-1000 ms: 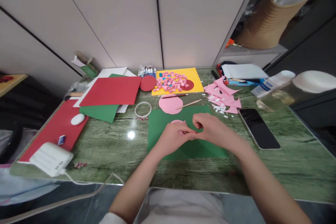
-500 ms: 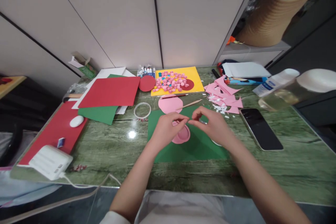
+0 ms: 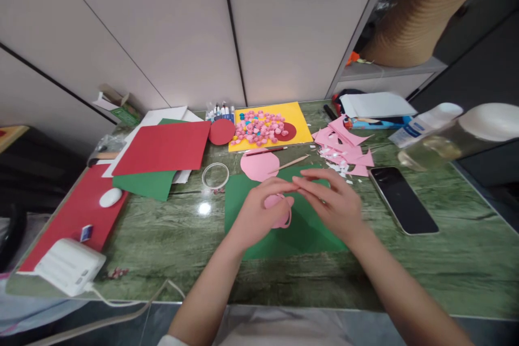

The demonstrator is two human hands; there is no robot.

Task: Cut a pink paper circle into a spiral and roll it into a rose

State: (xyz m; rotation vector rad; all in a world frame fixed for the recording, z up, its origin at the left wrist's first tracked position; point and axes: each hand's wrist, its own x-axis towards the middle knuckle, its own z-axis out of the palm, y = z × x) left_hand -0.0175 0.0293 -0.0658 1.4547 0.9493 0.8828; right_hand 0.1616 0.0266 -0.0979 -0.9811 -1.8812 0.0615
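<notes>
L hand (image 3: 257,217) & R hand (image 3: 334,204): fingers part-curled, tips together; can't tell if anything held. Pink pc. (image 3: 280,221) on green sheet (image 3: 312,230), partly under L hand. Prob. light, soft (dents easily); grip edge.

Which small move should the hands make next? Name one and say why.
I'd probably ease the left hand aside: its fingertips meet or nearly meet those of the right hand above the green sheet, and it partly covers the pink piece. Whether anything is pinched, I can't tell.
</notes>
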